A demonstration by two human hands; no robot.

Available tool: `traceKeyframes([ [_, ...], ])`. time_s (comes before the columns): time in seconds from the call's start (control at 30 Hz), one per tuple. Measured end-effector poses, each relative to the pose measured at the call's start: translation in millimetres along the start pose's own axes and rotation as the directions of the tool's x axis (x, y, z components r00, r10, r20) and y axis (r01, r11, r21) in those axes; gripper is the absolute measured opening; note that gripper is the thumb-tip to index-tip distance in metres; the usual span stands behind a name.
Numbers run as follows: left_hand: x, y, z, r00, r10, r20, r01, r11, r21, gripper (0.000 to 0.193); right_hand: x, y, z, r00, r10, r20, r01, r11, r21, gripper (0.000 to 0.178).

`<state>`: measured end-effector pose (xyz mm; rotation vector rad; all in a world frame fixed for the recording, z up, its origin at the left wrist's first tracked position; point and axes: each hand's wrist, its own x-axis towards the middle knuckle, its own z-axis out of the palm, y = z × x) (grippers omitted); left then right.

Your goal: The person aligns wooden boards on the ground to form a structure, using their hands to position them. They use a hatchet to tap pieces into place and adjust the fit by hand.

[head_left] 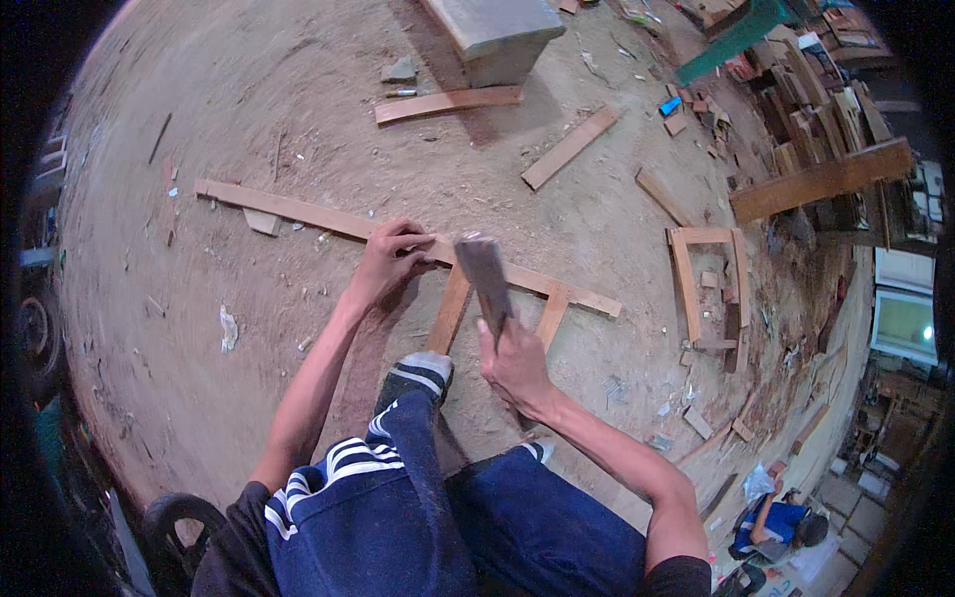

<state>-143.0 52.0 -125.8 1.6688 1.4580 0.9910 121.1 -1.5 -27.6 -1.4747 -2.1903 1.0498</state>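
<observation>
A long pale wooden strip (298, 207) lies slantwise on the dirt ground before me. Two short wooden crosspieces, a left one (451, 310) and a right one (550, 316), run from its near side toward me. My left hand (391, 261) is closed over the strip just left of the left crosspiece; whether a small piece such as a nail is between the fingertips cannot be made out. In my right hand (517, 366) is a hammer (484, 274), its grey metal head raised above the strip and slightly blurred. My foot in a striped sock (423, 373) is against the left crosspiece's near end.
Loose wooden pieces (570, 147) lie ahead, near a large block (502, 40). To the right are a small wooden frame (686, 284), a thick plank (821, 181) and piled offcuts. Another person (781, 527) sits at the lower right. A tyre (184, 522) stands at lower left.
</observation>
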Motion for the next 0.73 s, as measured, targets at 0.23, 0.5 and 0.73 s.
traceKeyframes([
  [0.23, -6.0, -5.2, 9.8, 0.992, -0.098, -0.076, 0.1, 0.995, 0.029, 0.035, 20.0, 20.0, 19.0, 0.993, 0.0, 0.12, 0.012, 0.996, -0.092, 0.04],
  [0.5, 2.0, 1.7, 5.0, 1.0, 0.003, -0.019, -0.001, 0.997, 0.079, 0.035, -2.1, 10.4, -2.7, 1.0, -0.023, -0.007, 0.023, 1.0, -0.015, 0.044],
  [0.73, -6.7, -9.9, 5.8, 0.998, -0.055, -0.036, 0.056, 0.998, 0.01, 0.035, 16.2, 38.7, 18.9, 0.963, 0.074, 0.26, -0.015, 0.975, -0.224, 0.049],
])
